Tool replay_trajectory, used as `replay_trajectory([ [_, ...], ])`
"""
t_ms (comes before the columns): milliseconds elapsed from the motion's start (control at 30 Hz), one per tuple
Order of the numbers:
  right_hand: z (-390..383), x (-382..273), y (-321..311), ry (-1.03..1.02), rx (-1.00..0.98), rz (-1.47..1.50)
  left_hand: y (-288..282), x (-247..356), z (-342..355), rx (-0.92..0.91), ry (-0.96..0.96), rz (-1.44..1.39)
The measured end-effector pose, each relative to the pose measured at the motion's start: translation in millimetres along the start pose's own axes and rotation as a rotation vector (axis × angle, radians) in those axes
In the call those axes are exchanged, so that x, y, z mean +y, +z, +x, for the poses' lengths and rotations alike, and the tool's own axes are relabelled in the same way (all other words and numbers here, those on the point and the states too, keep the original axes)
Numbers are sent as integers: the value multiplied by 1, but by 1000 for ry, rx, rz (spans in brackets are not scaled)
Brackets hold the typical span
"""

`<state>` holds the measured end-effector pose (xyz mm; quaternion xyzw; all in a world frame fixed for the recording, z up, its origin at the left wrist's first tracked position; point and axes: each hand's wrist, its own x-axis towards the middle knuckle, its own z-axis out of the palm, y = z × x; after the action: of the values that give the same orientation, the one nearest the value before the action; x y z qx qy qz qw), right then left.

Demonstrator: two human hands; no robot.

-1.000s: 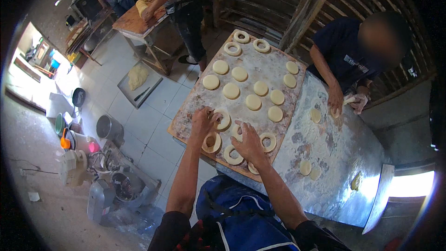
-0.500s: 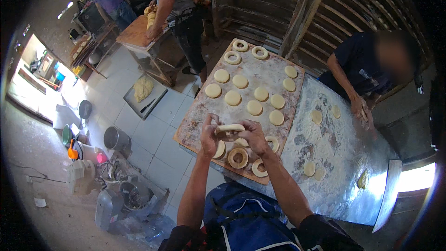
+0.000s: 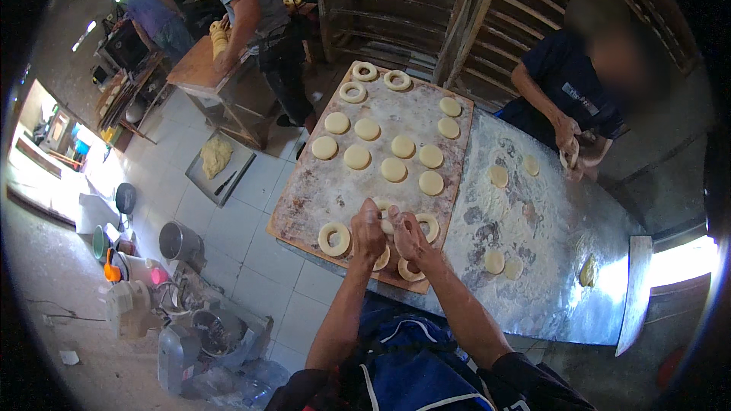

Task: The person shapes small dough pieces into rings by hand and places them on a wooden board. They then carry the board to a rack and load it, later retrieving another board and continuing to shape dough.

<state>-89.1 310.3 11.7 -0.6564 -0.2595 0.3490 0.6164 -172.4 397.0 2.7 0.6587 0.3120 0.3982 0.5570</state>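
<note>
My left hand and my right hand are close together over the near part of a floured wooden board. Their fingers are closed around a pale dough ring, which they partly hide. Around my hands lie more dough rings: one whole ring left of my left hand, another ring beyond my right wrist, and others partly covered by my forearms. Several flat dough discs rest farther up the board, with three rings at its far end.
A floured metal table adjoins the board on the right, holding a few dough discs. Across it a co-worker's hands hold dough. At left, a tray with dough and a knife lies on the tiled floor; another person stands by a wooden table.
My hands have drawn closer together and the held ring, stretched between them before, is now mostly hidden by them. The view has shifted slightly. The co-worker has brought both hands together around dough.
</note>
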Motion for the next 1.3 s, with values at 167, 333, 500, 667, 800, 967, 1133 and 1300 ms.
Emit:
replay_trajectory([
  [167,1,4,-7,-83,-48,-88,-1,-7,-1,92,-351,-949],
  [333,5,-7,-4,52,52,-37,-1,-16,-5,80,-201,-618],
  [500,11,-9,-2,-117,-223,-271,-10,-21,-3,47,40,-190],
  [667,16,-8,19,-49,-59,-58,-30,-22,7,105,-379,-709],
  [800,39,-24,28,-33,-289,-149,-53,-23,24,32,-138,-309],
  [967,75,-54,33,-224,-350,-382,-85,-34,66,310,-60,91],
  [1133,88,-43,46,-154,-126,-944,-91,-65,100,316,-211,759],
  [1300,56,-14,18,-138,-102,-923,-108,-90,82,89,80,787],
])
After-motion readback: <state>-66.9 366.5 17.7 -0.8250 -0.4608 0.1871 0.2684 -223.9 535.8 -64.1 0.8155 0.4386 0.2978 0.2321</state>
